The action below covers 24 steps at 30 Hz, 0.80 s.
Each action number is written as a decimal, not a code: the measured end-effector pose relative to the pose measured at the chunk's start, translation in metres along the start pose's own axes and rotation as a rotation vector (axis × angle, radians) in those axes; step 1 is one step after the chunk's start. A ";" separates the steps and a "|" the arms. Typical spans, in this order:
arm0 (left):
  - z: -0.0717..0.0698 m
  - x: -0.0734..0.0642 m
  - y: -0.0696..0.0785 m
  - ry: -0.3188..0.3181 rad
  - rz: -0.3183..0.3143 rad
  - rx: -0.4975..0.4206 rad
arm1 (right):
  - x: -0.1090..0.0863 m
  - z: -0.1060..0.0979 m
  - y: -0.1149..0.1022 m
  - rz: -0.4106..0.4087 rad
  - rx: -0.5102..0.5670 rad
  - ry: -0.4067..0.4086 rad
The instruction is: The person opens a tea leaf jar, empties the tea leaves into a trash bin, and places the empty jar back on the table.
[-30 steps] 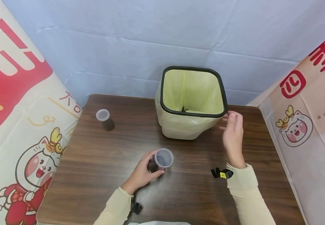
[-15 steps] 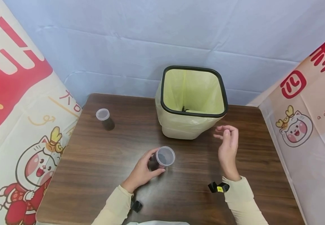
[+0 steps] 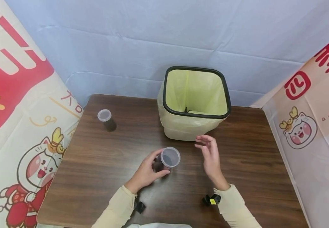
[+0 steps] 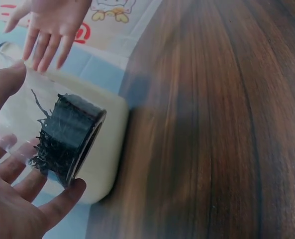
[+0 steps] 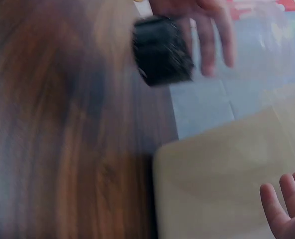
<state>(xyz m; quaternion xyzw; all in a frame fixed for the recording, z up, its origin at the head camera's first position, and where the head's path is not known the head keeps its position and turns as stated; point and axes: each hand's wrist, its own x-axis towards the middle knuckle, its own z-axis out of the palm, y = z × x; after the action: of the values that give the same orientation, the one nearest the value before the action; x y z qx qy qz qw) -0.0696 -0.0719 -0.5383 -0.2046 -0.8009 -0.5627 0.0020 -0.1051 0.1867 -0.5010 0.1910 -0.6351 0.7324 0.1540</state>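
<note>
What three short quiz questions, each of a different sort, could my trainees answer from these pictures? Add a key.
1. Which hand grips the clear cup?
2. True or false: the bin has a black rim.
3. Where is the second cup?
a) inside the bin
b) on the table, left of the bin
c) on the table, right of the bin

Key: 1. The left hand. 2. True. 3. b.

Left grip (image 3: 145, 172) curved, thumb (image 3: 163, 173) spread from fingers, right grip (image 3: 211, 160) raised, fingers (image 3: 205, 138) slightly bent
</note>
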 end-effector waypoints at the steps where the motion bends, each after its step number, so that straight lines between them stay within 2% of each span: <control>1: 0.000 0.001 0.001 -0.005 -0.005 -0.006 | -0.002 0.001 0.001 -0.001 0.004 -0.028; 6: 0.004 0.004 0.002 -0.016 -0.025 -0.031 | -0.013 0.007 0.007 0.013 -0.005 -0.155; 12: 0.007 0.006 0.001 -0.014 -0.008 -0.034 | -0.022 0.016 0.007 0.054 -0.058 -0.268; 17: 0.009 0.006 0.001 -0.025 -0.001 -0.040 | -0.029 0.022 0.009 0.091 -0.112 -0.324; 24: 0.012 0.006 0.003 -0.048 -0.039 -0.055 | -0.037 0.027 0.009 0.122 -0.134 -0.355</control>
<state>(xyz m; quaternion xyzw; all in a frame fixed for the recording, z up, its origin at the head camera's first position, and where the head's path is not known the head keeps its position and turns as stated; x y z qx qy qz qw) -0.0713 -0.0587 -0.5385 -0.2022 -0.7887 -0.5795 -0.0340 -0.0747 0.1589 -0.5230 0.2676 -0.7101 0.6512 0.0072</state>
